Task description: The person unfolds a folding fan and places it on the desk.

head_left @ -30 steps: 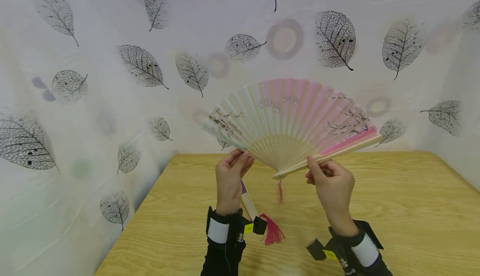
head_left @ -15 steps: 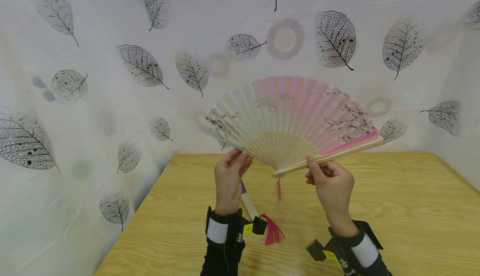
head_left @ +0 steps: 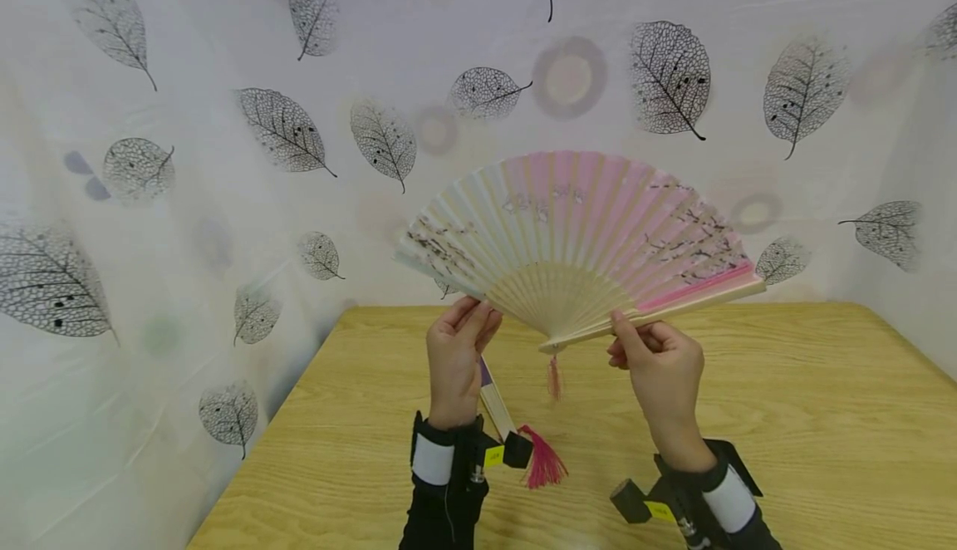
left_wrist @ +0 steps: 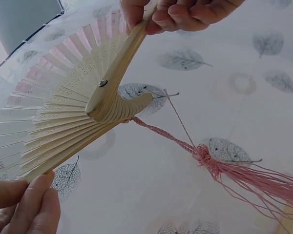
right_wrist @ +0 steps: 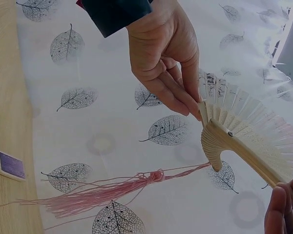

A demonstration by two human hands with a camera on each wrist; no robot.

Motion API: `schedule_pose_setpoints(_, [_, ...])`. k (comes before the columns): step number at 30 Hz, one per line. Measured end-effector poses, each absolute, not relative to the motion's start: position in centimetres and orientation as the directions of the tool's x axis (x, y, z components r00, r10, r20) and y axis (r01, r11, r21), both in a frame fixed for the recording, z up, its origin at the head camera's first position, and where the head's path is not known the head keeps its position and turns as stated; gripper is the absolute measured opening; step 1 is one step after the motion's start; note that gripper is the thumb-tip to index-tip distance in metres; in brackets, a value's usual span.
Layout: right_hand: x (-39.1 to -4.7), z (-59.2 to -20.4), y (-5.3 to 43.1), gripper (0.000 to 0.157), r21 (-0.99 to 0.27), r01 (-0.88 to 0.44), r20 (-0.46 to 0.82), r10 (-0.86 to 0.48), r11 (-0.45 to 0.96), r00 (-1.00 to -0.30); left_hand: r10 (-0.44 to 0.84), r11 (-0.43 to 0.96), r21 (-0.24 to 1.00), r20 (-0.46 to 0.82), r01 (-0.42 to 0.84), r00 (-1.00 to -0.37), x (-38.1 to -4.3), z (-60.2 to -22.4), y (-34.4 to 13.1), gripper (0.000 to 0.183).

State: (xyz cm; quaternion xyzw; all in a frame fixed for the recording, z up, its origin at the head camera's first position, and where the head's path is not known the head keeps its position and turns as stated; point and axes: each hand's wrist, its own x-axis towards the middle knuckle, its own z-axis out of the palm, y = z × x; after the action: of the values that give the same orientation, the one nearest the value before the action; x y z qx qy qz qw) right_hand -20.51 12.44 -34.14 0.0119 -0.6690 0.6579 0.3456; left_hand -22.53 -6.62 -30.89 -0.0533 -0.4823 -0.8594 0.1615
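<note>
A folding fan (head_left: 576,226), pale blue-green on the left and pink on the right with printed blossom branches, is spread wide above the table. My left hand (head_left: 458,359) pinches its left outer rib between thumb and fingers. The right outer rib is gripped by my right hand (head_left: 665,375), whose thumb lies on the near side. From the pivot hangs a pink tassel (left_wrist: 219,165), its cord looped through the rib ends in the left wrist view. Both hands also show holding the fan (right_wrist: 249,126) in the right wrist view.
A second, folded fan (head_left: 497,405) with light wooden ribs and a dark pink tassel (head_left: 544,457) lies on the wood-grain table (head_left: 336,450), partly hidden behind my left hand and wrist camera. A white leaf-printed curtain (head_left: 463,18) stands behind the table.
The fan has shifted slightly left and up at its pivot and opened a touch wider, its left edge dipping a little. Both hands keep their hold and barely move.
</note>
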Motion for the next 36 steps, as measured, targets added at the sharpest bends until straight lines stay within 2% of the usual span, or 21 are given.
schedule_pose_setpoints(5, [-23.1, -37.5, 13.8, 0.026, -0.853, -0.507, 0.503, 0.441, 0.118, -0.743, -0.224, -0.514, 0.791, 0.248, 0.331, -0.942, -22.5, -30.9, -6.6, 0.022])
schedule_pose_setpoints(13, [-20.6, -34.3, 12.4, 0.031, -0.862, -0.488, 0.492, 0.453, 0.134, -0.743, -0.222, -0.524, 0.784, 0.252, 0.333, -0.942, -22.6, -31.0, -6.8, 0.026])
schedule_pose_setpoints(20, [-21.4, -35.4, 12.9, 0.024, -0.845, -0.522, 0.514, 0.435, 0.112, -0.739, -0.22, -0.536, 0.777, 0.248, 0.329, -0.943, -22.5, -30.9, -6.7, 0.024])
schedule_pose_setpoints(29, [-19.6, -33.0, 11.9, 0.035, -0.872, -0.461, 0.484, 0.448, 0.168, -0.752, -0.224, -0.555, 0.768, 0.232, 0.319, -0.947, -22.5, -31.0, -6.6, 0.021])
schedule_pose_setpoints(36, [-23.7, -38.1, 14.0, 0.022, -0.844, -0.535, 0.5, 0.422, 0.041, -0.756, -0.251, -0.574, 0.746, 0.234, 0.339, -0.939, -22.6, -31.0, -6.3, 0.011])
